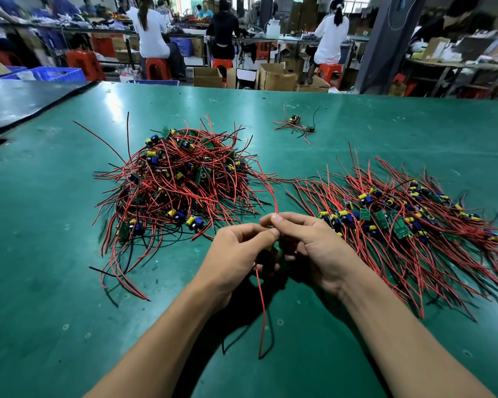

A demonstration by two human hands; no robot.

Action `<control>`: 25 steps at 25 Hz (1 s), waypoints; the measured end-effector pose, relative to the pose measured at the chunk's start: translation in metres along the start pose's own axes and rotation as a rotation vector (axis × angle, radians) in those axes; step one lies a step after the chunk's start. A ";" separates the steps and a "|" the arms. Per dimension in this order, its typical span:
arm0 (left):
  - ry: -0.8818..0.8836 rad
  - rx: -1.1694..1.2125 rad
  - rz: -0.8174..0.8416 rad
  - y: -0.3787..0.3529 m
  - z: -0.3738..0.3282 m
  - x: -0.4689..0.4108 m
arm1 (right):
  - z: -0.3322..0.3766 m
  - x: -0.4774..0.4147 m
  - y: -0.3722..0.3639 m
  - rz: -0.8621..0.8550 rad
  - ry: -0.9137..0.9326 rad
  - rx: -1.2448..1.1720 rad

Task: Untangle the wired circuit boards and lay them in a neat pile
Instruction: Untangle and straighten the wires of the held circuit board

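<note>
**Freeing one board from the tangle**

Pinching together at the middle of the green bench [69,254], both hands work a single wired board [270,252], which shows only as a dark shape hidden between the palms. The right hand [308,245] nips a red lead [274,196] between thumb and forefinger. The left hand [239,248] curls its fingers round the board from the other side, fingertips meeting the right's. That lead arcs up and away into the tangled heap [179,179] on the left, and a second red lead [260,311] hangs down between the forearms.

The step in hand looks like drawing this board clear. The next move would call for pulling the lead out of the heap without dragging its neighbours along, then carrying the board right to the sorted pile [408,219], where boards lie in a row with their leads combed roughly one way. The heap looks about as big as the pile, so the job seems near its midpoint.

The heap's crossed red and black leads are the likely snag. A small cluster [295,124] of boards lies well apart, farther up the bench, and a black mat [26,99] covers the far left corner. Beyond the bench, workers [153,33] sit on red stools [157,68] among cartons [276,77] and blue crates [55,73].
</note>
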State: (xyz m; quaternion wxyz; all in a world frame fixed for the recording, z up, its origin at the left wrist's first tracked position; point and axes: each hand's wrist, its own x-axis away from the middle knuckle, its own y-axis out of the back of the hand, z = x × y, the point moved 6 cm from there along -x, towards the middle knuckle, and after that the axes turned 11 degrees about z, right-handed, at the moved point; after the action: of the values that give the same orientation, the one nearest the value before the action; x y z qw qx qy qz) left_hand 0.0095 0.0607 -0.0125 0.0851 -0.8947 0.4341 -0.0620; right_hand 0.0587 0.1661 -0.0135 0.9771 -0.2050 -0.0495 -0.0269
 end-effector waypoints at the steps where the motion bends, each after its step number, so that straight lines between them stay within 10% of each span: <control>1: 0.000 -0.007 -0.006 0.000 0.000 0.001 | -0.001 -0.001 0.000 0.006 -0.008 0.019; 18: 0.059 -0.009 -0.006 0.002 0.003 0.000 | 0.006 -0.007 0.019 -0.291 0.081 0.410; 25: 0.028 -0.055 0.051 -0.005 0.000 0.000 | 0.004 -0.014 0.014 -0.258 0.062 -0.187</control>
State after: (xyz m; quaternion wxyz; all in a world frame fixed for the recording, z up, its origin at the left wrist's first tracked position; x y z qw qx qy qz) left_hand 0.0135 0.0643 -0.0116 0.0560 -0.8843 0.4596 -0.0601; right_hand 0.0453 0.1808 -0.0172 0.9432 -0.2863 -0.0426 -0.1630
